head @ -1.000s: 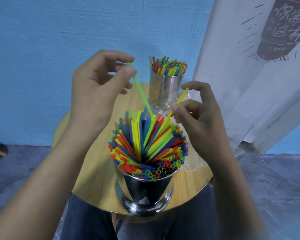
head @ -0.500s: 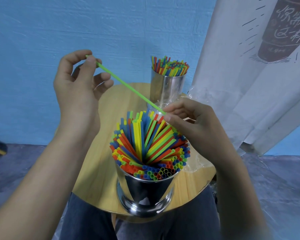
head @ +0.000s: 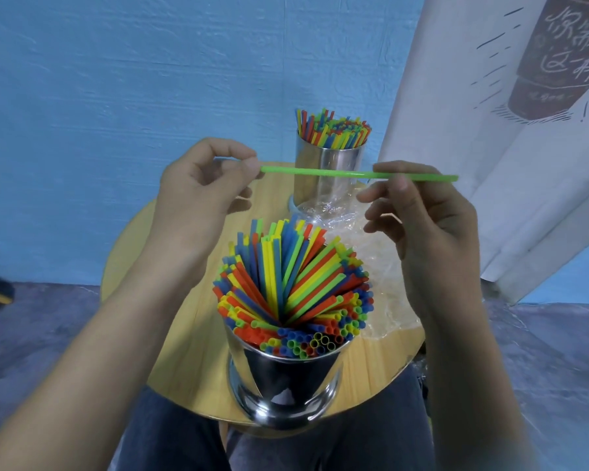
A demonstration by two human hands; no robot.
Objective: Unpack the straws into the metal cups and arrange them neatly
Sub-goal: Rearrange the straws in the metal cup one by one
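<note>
Head view: a thin, bright green straw (head: 323, 172) lies level above the near metal cup (head: 286, 375) of fanned straws, left hand (head: 198, 195) pinching its left end, right hand (head: 419, 212) pinching nearer its right end.

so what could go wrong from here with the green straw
The near cup looks packed, its straws fanned out; forcing the green straw in might push others out or bend it.
That cup stands by the table's near edge, so a nudge could tip it off.
</note>
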